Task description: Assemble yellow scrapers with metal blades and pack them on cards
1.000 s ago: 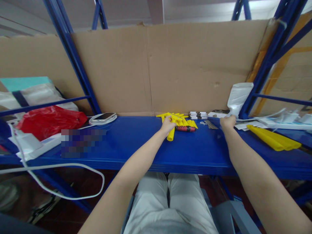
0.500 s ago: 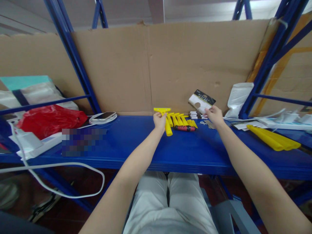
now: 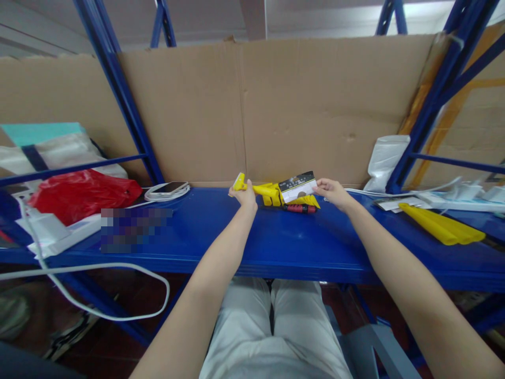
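Yellow tool (image 3: 239, 182) is gripped in the left hand (image 3: 245, 197), now tipped sideways, its handle pointing toward the right hand (image 3: 330, 190). The right hand pinches a black-and-white card (image 3: 296, 188), closer to the left hand than before.

Red plastic bag (image 3: 87, 199): lies crumpled, left. White bag (image 3: 63, 151), dark-banded: sits behind it. Phone (image 3: 172, 187): rests against coiled white cable (image 3: 151, 196). Loose white cable (image 3: 118, 319): loops, lower left. Cardboard sheet (image 3: 335, 100), creased: stands upright along the back.
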Tool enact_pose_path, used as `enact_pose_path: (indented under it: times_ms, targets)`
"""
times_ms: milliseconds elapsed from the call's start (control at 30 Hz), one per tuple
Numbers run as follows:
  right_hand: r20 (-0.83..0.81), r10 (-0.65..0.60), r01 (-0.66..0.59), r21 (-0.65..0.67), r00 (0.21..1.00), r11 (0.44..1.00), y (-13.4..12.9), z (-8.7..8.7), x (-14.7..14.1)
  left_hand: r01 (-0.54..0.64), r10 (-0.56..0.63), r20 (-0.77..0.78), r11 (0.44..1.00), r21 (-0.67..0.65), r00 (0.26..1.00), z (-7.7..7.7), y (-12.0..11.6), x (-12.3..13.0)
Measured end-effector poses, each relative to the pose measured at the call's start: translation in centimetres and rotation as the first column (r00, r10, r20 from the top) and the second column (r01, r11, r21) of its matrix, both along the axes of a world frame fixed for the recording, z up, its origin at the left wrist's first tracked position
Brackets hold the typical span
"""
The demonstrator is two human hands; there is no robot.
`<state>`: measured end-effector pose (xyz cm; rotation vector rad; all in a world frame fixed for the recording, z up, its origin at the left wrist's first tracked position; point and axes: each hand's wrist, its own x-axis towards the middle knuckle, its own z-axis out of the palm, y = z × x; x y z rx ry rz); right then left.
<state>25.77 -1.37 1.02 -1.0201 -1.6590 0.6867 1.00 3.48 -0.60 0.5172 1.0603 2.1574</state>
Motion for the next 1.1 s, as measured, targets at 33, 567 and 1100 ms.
enact_pose_path:
  times_ms: [33, 567, 1100]
  targets:
    - [0.002, 0.007, -0.007, -0.002, 1.000, 1.000, -0.1, 0.0, -0.2, 0.016, -0.016, 0.024, 1.000, -0.013, 1.000, 0.2, -0.3, 0.0]
    - [-0.138, 0.099, -0.096, 0.030, 0.986, 0.995, -0.3, -0.4, -3.6, 0.325, -0.325, -0.105, 0.946, -0.016, 0.940, 1.1, -3.1, 2.9]
    - [-0.136, -0.033, 0.052, 0.137, 0.990, 0.989, 0.2, -1.0, -3.9, 0.740, -0.728, -0.139, 0.668, 0.077, 0.671, 1.7, -5.0, 4.6]
